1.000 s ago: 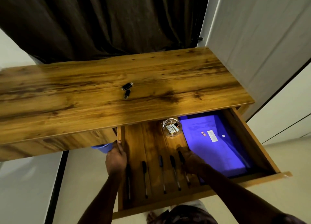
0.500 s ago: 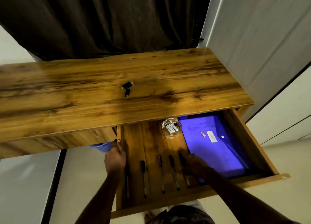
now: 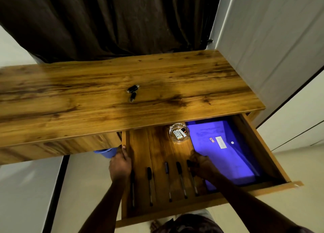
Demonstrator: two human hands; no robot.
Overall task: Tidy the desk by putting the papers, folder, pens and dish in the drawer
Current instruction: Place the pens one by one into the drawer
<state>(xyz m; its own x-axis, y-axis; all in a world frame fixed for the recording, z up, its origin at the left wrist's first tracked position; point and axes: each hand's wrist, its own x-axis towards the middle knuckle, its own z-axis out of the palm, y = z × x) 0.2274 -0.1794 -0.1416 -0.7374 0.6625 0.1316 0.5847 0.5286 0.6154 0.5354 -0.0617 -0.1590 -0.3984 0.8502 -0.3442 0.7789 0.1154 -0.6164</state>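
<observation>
We note wooden drawer (image 3: 259, 145) open under desk (image 3: 105, 99) near edge: blue plastic folder (image 3: 228, 155), round glass dish (image 3: 179, 132), five pens (image 3: 180, 176) inside. Left hand (image 3: 120, 164) grips drawer's left wall; right hand (image 3: 201, 164) curled over rightmost pen, hold uncertain. Risks: pens rolling, dish sliding, fingers pinched at closing.

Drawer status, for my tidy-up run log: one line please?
drawer: open | folder, dish, pens: inside | left hand: on side wall | right hand: at rightmost pen
</observation>
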